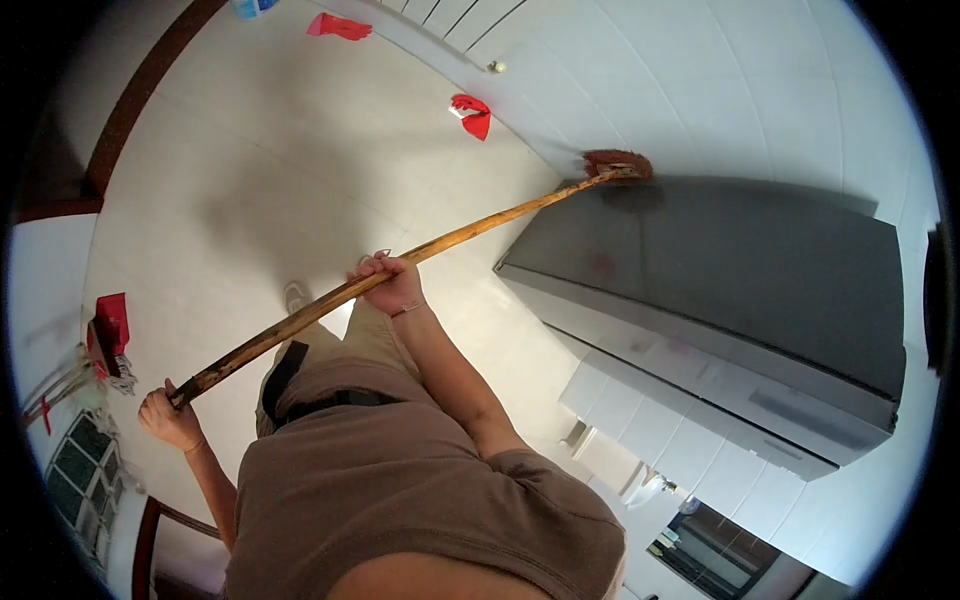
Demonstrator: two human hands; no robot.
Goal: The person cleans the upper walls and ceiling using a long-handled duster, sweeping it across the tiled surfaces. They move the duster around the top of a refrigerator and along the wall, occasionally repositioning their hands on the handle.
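A long broom [480, 229] slants across the view, its worn wooden handle rising from the lower left to the upper right. My left hand [170, 420] is closed round the dark butt end of the handle. Further along, near the middle, my right hand [393, 286] grips the same handle in front of my legs. The brown bristle head [618, 163] is at the far end, against the white tiled wall [700, 100] and overlapping the edge of a tall grey refrigerator [720, 270].
Two red items [340, 27] lie on the pale tiled floor [190, 170] near the wall. Another red piece [112, 322] hangs at the left, beside a barred window [85, 465]. A washbasin [648, 487] stands at the lower right, beyond the refrigerator.
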